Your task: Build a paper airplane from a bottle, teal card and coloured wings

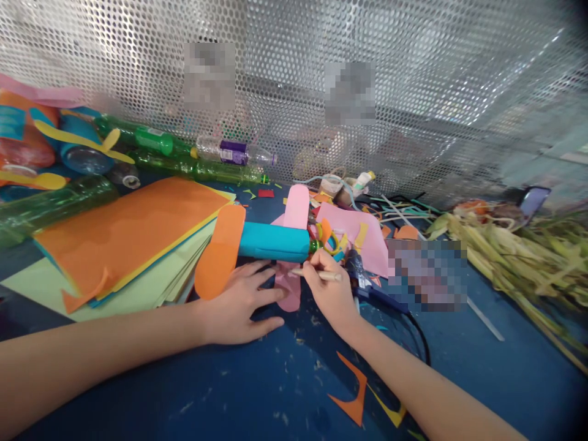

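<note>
A toy plane made from a bottle wrapped in a blue sheet (274, 241) lies across the table in front of me. An orange rounded piece (219, 251) crosses its left end, and a pink strip (296, 205) sticks out on the far side. On the near side lies a pink rounded piece (288, 294). My left hand (243, 300) rests with fingers spread, their tips at the pink piece's left edge. My right hand (333, 294) pinches a pale pen (328, 276), its tip over that pink piece.
Orange, yellow and green sheets (138, 226) are stacked at the left, near green bottles (165, 165). A glue gun (379, 297) with a black cord lies right of my hand. Dry husks (500, 257) fill the far right; orange scraps (353, 392) lie in front.
</note>
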Tool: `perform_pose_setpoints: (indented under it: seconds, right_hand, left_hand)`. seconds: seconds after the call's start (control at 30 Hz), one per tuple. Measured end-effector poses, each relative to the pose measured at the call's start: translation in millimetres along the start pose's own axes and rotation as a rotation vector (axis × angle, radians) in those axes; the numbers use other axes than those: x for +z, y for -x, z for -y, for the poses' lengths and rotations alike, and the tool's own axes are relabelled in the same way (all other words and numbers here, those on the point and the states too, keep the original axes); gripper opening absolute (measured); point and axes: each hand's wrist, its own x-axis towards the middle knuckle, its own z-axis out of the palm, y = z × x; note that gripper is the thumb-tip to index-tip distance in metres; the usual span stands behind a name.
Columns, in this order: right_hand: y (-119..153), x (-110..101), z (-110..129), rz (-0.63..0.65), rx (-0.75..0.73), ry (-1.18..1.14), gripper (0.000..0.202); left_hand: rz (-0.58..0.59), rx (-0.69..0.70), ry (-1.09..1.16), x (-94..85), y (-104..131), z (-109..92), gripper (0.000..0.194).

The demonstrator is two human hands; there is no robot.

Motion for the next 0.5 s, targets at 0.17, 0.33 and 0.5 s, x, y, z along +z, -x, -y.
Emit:
perform_pose_setpoints:
  seconds: [0.17, 0.33, 0.5]
  right_hand:
    - [-0.5, 0.2, 0.7, 0.002, 0.015, -0.013, 0.025]
    - [0.3, -1.0, 2.1, -0.019, -0.003, -0.016, 0.026]
    - [-1.8, -0.8, -2.8, -0.067, -0.007, -0.087, 0.024]
  left_hand:
    - [0.006, -0.006, -0.008, -0.5, 0.4, -0.2, 0.035]
    - [0.004, -0.003, -0.002, -1.1, 0.4, 0.1, 0.035]
    - [0.012, -0.038, 0.001, 1.7, 1.7, -0.7, 0.036]
